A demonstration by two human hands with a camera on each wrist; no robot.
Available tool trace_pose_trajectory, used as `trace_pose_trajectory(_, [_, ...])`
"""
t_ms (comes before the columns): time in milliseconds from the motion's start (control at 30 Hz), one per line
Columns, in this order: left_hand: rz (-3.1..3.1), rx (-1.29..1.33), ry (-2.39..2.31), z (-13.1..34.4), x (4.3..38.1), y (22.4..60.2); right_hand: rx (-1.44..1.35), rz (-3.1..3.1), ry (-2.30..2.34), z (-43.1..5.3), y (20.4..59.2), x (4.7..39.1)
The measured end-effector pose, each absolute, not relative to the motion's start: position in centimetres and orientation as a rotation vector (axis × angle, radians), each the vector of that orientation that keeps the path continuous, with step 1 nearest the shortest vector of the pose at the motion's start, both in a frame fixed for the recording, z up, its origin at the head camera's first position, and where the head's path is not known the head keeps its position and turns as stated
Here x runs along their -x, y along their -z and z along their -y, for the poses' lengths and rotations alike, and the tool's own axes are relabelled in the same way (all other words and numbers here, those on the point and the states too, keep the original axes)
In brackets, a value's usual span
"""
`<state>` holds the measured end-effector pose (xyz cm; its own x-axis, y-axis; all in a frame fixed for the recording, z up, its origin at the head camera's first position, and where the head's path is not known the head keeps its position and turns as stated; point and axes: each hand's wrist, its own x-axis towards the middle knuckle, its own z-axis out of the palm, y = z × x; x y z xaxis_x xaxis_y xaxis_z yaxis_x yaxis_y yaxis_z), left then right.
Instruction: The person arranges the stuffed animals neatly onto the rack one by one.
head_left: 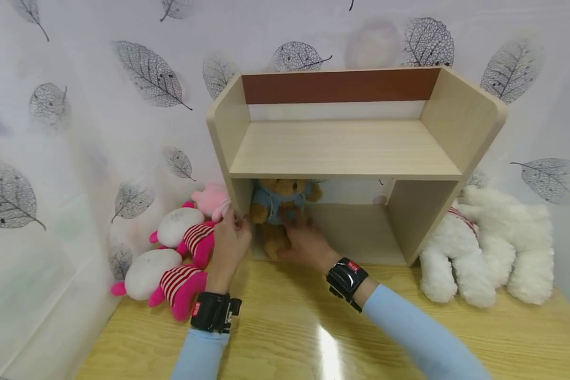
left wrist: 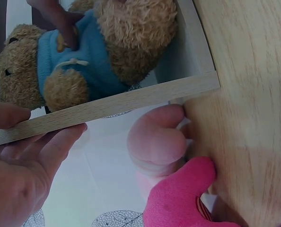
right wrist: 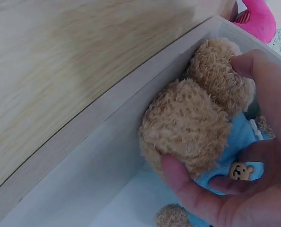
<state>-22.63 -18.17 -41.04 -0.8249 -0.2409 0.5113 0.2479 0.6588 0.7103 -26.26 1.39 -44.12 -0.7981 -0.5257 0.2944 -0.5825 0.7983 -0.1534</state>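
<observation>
Left of centre, right hand point(head_left: 309, 244), fingers spread, grips one teddy bear point(head_left: 274, 203); left hand point(head_left: 230, 243) pinches one two-tier shelf point(head_left: 347, 149).

From my head, the farthest camera looked forward and down, taking in the whole shelf point(head_left: 347, 148) from the front. My left wrist's camera, turned sideways, looked from close by at the shelf's left wall point(left wrist: 117, 105). My right wrist's, tilted, faced the bear point(right wrist: 192, 120) from its foot end, close too. Both wrist views shared the bear, shelf and table point(left wrist: 254, 104).
</observation>
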Motion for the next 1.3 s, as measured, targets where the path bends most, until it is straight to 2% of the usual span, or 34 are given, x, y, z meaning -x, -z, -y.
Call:
trace_pose_trajectory(533, [2.326,-0.001,1.122,18.1,22.6,40.8,-0.743,2.951,-0.356,0.4,43.6,27.8])
trace_pose_trajectory(1000, [2.288,0.039,1.054,18.5,22.9,40.5,-0.693,2.708,-0.263,1.7,43.8,25.8])
trace_pose_trajectory(1300, [2.319,0.013,1.076,18.4,22.7,40.8,-0.746,2.748,-0.192,2.0,45.0,26.3])
